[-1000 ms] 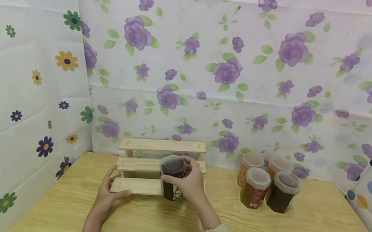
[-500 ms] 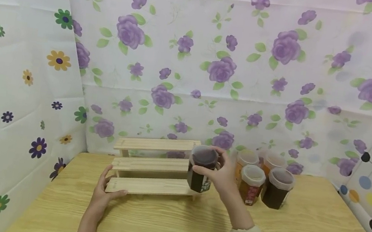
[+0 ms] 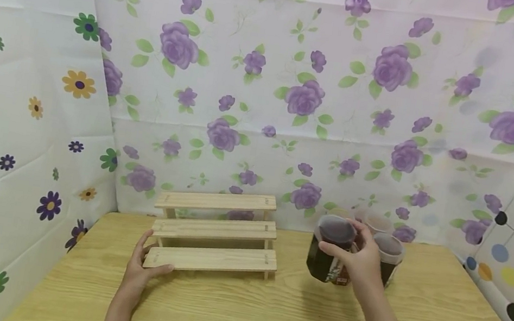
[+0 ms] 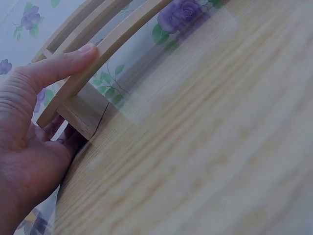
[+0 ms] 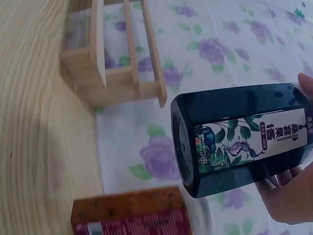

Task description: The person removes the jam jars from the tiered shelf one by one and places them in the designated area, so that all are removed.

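My left hand [image 3: 134, 274] grips the left end of the lowest tier of a three-tier wooden rack [image 3: 213, 258]. Its thumb lies on the board's front edge in the left wrist view, the fingers partly hidden behind. With thumb and fingers around its upper part, my right hand [image 3: 367, 266] holds a dark jar [image 3: 320, 257] with a pale top, to the right of the rack. Seen from the right wrist, this jar [image 5: 234, 137] is many-sided, with a plant-patterned label, and its bottom is raised off the table. The rack's boards bear nothing.
Behind the held jar stand several more jars, mostly hidden in the head view: a dark jar [image 3: 389, 249] on the right and an amber jar [image 5: 129, 205] with a magenta label. Flowered cloth [image 3: 246, 98] hangs behind the wooden table [image 3: 236, 311].
My right hand has carried the dark jar rightward, from in front of the rack's lowest tier to in front of the other jars. The left hand stays on the rack's end.
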`<state>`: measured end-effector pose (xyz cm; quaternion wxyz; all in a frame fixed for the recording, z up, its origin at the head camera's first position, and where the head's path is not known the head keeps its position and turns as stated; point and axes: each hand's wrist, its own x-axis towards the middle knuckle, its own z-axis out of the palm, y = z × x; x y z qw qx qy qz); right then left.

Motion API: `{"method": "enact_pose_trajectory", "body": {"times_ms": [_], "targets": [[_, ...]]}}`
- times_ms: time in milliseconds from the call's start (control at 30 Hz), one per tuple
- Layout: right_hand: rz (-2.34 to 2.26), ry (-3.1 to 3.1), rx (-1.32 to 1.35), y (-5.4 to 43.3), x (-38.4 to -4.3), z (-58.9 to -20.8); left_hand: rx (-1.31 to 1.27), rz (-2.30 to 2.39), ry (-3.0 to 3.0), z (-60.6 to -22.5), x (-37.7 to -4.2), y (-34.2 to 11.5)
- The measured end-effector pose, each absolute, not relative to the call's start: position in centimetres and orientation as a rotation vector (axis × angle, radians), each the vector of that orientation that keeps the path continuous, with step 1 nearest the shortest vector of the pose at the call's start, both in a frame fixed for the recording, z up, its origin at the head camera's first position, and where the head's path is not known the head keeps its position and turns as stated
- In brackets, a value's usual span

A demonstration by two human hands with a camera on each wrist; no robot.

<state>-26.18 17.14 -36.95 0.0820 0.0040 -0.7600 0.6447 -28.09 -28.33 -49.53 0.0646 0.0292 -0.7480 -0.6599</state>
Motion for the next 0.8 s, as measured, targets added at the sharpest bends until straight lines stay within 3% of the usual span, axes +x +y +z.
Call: {"method": "enact_pose_trajectory", "body": {"times_ms": [433, 800], "targets": [[1.805, -2.314, -0.175, 23.2, -24.8, -39.6, 0.058, -2.004, -2.246, -49.4, -28.5, -27.5], [1.711, -2.199, -0.462, 23.9, -26.0, -43.3, 0.069, -1.982, -2.259, -49.2, -28.4, -27.4]]}}
